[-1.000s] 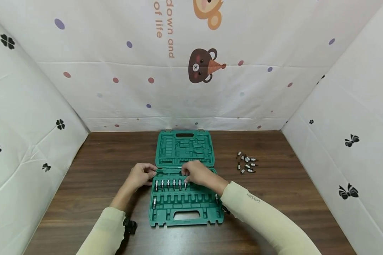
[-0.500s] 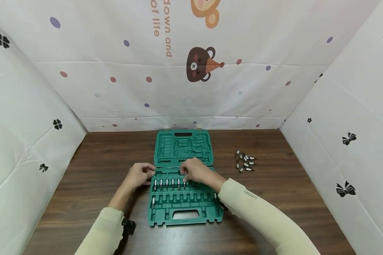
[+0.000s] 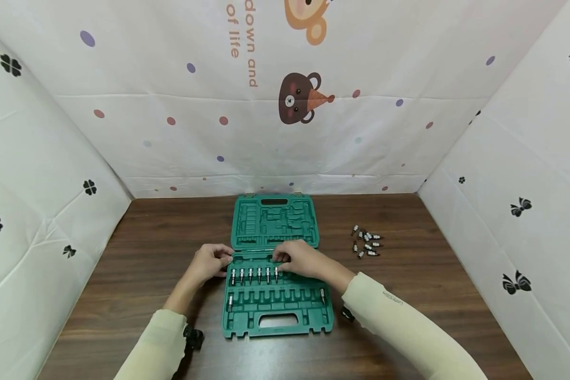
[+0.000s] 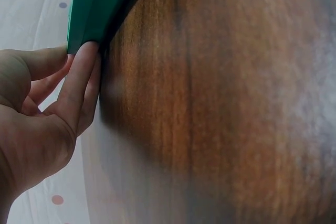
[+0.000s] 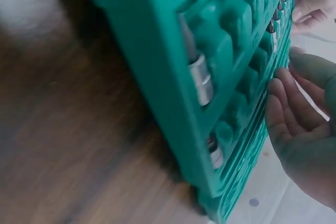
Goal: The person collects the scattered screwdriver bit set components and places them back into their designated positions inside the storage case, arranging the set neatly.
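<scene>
A green plastic tool case lies opened flat on the table. Its upper row holds several bit sockets side by side, and one more bit socket sits at the lower row's left end. Another bit socket lies at the lower row's right end. My left hand pinches the case's left edge between thumb and fingers, as the left wrist view shows. My right hand hovers over the upper row, its thumb beside the rightmost bit socket of the group. Nothing shows between its loosely bent fingers.
A loose pile of several bit sockets lies on the brown wooden table, right of the case. The case's lid lies folded back toward the printed white backdrop. White sheets stand on both sides.
My right hand has shifted slightly right, drawing off the bit socket at the end of the upper group, which now shows in its slot. My left hand stays at the case's edge.
</scene>
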Demonstrator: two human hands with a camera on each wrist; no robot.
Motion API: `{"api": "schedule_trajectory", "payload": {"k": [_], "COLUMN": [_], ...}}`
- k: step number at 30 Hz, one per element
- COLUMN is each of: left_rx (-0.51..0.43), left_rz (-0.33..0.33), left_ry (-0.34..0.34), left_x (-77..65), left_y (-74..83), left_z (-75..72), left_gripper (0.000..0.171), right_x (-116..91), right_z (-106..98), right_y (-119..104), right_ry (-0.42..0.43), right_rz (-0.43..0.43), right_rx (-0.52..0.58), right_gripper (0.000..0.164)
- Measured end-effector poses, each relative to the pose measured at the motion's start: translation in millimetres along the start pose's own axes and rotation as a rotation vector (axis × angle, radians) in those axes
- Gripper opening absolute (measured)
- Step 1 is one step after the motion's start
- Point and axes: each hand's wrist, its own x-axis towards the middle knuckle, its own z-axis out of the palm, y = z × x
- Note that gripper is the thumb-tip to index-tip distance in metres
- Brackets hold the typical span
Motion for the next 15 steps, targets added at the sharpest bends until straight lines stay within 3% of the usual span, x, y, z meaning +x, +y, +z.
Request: {"api": "schedule_trajectory", "payload": {"k": [15], "left_rx": [0.005], "left_rz": [-0.002], "left_ry": [0.008], "left_x": [-1.9], "left_y": [-0.4], "left_z": [0.2], "left_gripper": [0.021], "right_x": [-46.7], "right_z": [-12.0], "right_y": [28.3], "right_ry": [0.206], "right_rz": [0.028], "right_rx": [0.11], "right_gripper": [0.023]}}
